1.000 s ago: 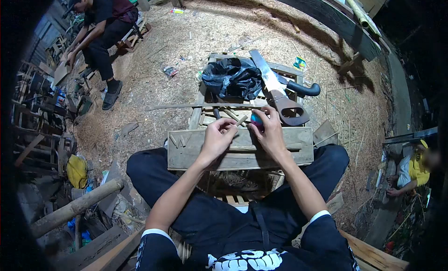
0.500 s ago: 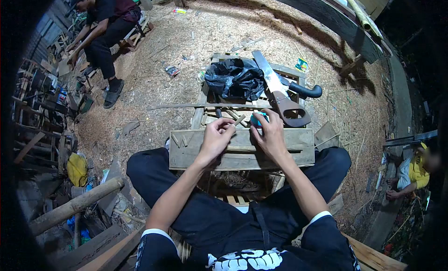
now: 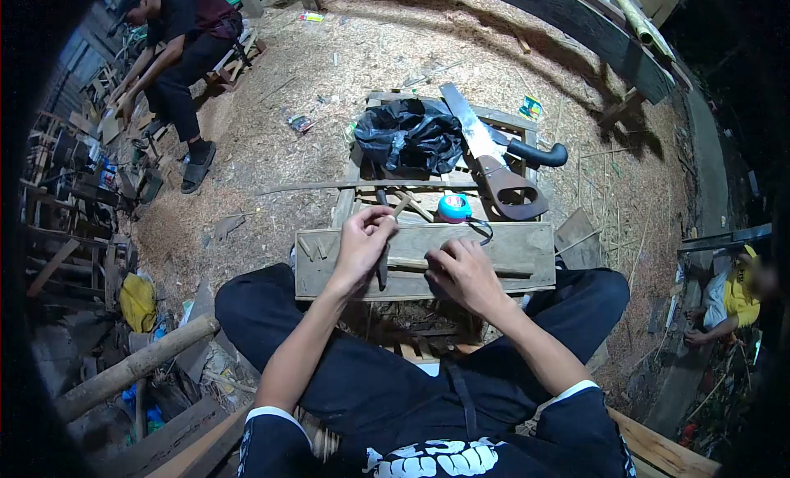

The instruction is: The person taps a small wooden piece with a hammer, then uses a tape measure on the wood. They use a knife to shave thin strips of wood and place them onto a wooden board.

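Note:
My left hand (image 3: 362, 246) is closed around a short wooden peg (image 3: 401, 205), its end sticking up past the thumb and finger. Below that hand a dark, narrow blade-like piece (image 3: 383, 270) lies over the wooden board (image 3: 329, 279) across my lap. My right hand (image 3: 467, 272) is curled low over the board, on a thin wooden strip (image 3: 407, 264); whether its fingers grip anything is hidden. Beyond the board's far edge stands a teal tape measure (image 3: 454, 207) with a black strap. Several short pegs (image 3: 306, 247) lie at the board's left end.
A slatted wooden stand holds a black plastic bag (image 3: 409, 136), a handsaw (image 3: 485, 153) and a black-handled tool (image 3: 539, 154). A long thin stick (image 3: 362, 185) crosses it. One person (image 3: 185, 58) sits at upper left, another (image 3: 732, 293) at far right. Shavings cover the ground.
My right hand has let go of the tape measure and come back toward me over the board. My left hand, with the peg, has shifted left and slightly nearer.

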`<state>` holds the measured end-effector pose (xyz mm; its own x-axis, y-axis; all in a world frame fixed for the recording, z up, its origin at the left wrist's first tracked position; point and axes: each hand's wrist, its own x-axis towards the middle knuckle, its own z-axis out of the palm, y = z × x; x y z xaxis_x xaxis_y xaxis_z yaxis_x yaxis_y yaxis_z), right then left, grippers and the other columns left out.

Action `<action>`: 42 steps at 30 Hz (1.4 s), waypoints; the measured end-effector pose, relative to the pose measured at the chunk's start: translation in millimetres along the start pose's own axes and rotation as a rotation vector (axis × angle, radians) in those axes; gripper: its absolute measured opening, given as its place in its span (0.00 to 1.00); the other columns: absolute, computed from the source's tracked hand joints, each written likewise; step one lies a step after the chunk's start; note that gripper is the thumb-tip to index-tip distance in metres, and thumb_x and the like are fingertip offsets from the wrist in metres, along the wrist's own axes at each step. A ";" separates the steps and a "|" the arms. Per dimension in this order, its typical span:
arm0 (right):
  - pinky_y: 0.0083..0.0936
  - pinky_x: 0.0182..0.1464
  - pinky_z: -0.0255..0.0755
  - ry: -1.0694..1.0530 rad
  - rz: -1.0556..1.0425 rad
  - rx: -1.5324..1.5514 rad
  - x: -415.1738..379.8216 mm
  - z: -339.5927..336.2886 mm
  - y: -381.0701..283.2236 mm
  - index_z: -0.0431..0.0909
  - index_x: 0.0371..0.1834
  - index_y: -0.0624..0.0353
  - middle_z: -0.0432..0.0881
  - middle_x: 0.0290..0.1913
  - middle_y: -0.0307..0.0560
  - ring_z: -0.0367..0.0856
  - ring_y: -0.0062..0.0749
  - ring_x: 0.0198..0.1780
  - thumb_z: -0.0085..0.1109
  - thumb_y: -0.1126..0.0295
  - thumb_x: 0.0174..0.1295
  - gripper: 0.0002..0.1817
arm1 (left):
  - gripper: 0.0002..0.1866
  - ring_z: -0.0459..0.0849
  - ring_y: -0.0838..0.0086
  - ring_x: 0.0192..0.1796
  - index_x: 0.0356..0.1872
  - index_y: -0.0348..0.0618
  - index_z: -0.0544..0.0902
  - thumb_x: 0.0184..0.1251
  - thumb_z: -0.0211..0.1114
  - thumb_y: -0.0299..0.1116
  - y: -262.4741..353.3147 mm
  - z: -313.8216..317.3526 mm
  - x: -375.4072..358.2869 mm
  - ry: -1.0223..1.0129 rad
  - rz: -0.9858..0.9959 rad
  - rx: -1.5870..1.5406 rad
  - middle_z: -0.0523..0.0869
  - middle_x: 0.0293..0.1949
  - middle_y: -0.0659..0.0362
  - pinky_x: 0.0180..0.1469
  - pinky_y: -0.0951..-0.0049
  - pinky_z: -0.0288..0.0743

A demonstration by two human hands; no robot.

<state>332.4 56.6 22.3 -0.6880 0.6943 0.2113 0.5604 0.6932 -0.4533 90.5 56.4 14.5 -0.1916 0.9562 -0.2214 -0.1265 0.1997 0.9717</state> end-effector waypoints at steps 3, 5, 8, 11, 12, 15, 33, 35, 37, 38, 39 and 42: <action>0.41 0.52 0.75 -0.002 -0.061 -0.035 1.2 2.2 2.8 0.82 0.56 0.55 0.80 0.47 0.49 0.80 0.48 0.50 0.73 0.67 0.63 0.19 | 0.13 0.87 0.82 0.41 0.55 0.30 0.86 0.75 0.69 0.27 2.7 -3.1 0.4 -0.016 0.004 -0.006 0.90 0.41 0.59 0.43 0.81 0.79; 0.41 0.51 0.75 0.002 -0.050 -0.025 2.4 4.9 -1.3 0.82 0.57 0.56 0.80 0.48 0.50 0.80 0.49 0.49 0.73 0.67 0.64 0.19 | 0.13 0.87 0.82 0.42 0.55 0.30 0.86 0.76 0.68 0.27 6.5 -4.7 -0.6 -0.020 0.016 0.012 0.90 0.41 0.59 0.43 0.81 0.79; 0.43 0.52 0.76 0.032 0.036 0.052 9.3 1.8 -9.6 0.81 0.56 0.59 0.79 0.47 0.52 0.80 0.50 0.50 0.71 0.67 0.67 0.17 | 0.13 0.87 0.83 0.40 0.55 0.30 0.85 0.76 0.68 0.27 10.4 -7.8 -1.1 -0.013 -0.006 0.011 0.90 0.41 0.58 0.43 0.82 0.78; 0.46 0.54 0.77 0.099 0.152 0.141 16.7 2.0 -11.9 0.80 0.55 0.63 0.79 0.47 0.55 0.80 0.53 0.51 0.68 0.68 0.70 0.15 | 0.13 0.86 0.84 0.39 0.55 0.31 0.86 0.76 0.68 0.27 9.6 -9.9 -0.3 0.003 -0.016 -0.055 0.90 0.40 0.59 0.43 0.82 0.78; 0.47 0.55 0.77 0.149 0.197 0.164 19.8 2.3 -12.1 0.79 0.54 0.65 0.78 0.48 0.57 0.80 0.54 0.51 0.67 0.68 0.72 0.14 | 0.12 0.86 0.84 0.40 0.55 0.32 0.86 0.76 0.68 0.28 10.4 -11.2 -0.4 0.010 -0.009 -0.036 0.90 0.40 0.59 0.43 0.82 0.78; 0.48 0.55 0.76 0.160 0.322 0.282 28.1 4.8 -15.2 0.79 0.60 0.66 0.78 0.50 0.61 0.80 0.58 0.52 0.65 0.70 0.74 0.16 | 0.12 0.87 0.83 0.42 0.53 0.34 0.87 0.77 0.68 0.30 10.8 -13.0 -1.8 0.015 0.006 0.008 0.90 0.40 0.60 0.46 0.80 0.80; 0.49 0.56 0.76 0.235 0.304 0.163 44.9 15.8 -9.1 0.76 0.68 0.65 0.77 0.53 0.63 0.80 0.60 0.54 0.62 0.78 0.72 0.21 | 0.13 0.82 0.89 0.35 0.56 0.34 0.85 0.79 0.68 0.31 -2.0 1.0 -10.0 -0.012 -0.028 -0.076 0.89 0.39 0.64 0.32 0.84 0.72; 0.49 0.56 0.76 0.219 0.300 0.159 43.7 14.8 -11.2 0.76 0.68 0.65 0.77 0.53 0.62 0.80 0.60 0.54 0.62 0.78 0.72 0.21 | 0.13 0.83 0.88 0.37 0.56 0.35 0.85 0.79 0.68 0.31 0.8 1.2 -9.3 0.006 -0.041 -0.072 0.89 0.40 0.64 0.32 0.85 0.73; 0.49 0.56 0.76 0.203 0.297 0.155 41.6 14.3 -12.9 0.76 0.68 0.65 0.77 0.52 0.62 0.80 0.60 0.54 0.62 0.78 0.72 0.21 | 0.13 0.83 0.88 0.37 0.56 0.35 0.85 0.79 0.68 0.31 2.8 1.3 -9.0 0.009 -0.043 -0.065 0.89 0.40 0.63 0.32 0.84 0.73; 0.48 0.56 0.76 0.184 0.277 0.150 40.3 14.3 -13.4 0.76 0.68 0.64 0.76 0.52 0.62 0.79 0.60 0.53 0.62 0.77 0.72 0.22 | 0.13 0.83 0.88 0.37 0.56 0.35 0.85 0.79 0.68 0.31 3.7 1.4 -8.8 0.012 -0.045 -0.058 0.89 0.40 0.63 0.32 0.84 0.73; 0.48 0.56 0.75 0.166 0.256 0.145 38.7 14.2 -14.1 0.75 0.69 0.64 0.76 0.52 0.62 0.79 0.59 0.53 0.62 0.77 0.73 0.22 | 0.13 0.83 0.88 0.37 0.56 0.35 0.85 0.79 0.68 0.31 2.7 1.2 -8.5 0.012 -0.046 -0.058 0.89 0.40 0.63 0.32 0.84 0.73; 0.49 0.56 0.75 0.098 0.224 0.188 31.1 15.4 -19.3 0.73 0.71 0.63 0.76 0.51 0.61 0.79 0.59 0.53 0.62 0.77 0.72 0.24 | 0.13 0.84 0.88 0.36 0.56 0.35 0.85 0.79 0.68 0.31 0.5 -0.6 -7.2 0.021 -0.048 -0.076 0.90 0.40 0.62 0.32 0.84 0.73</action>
<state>293.0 61.8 24.3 -0.5041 0.8474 0.1665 0.5917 0.4794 -0.6482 91.2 49.6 16.6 -0.2038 0.9409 -0.2703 -0.2091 0.2279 0.9510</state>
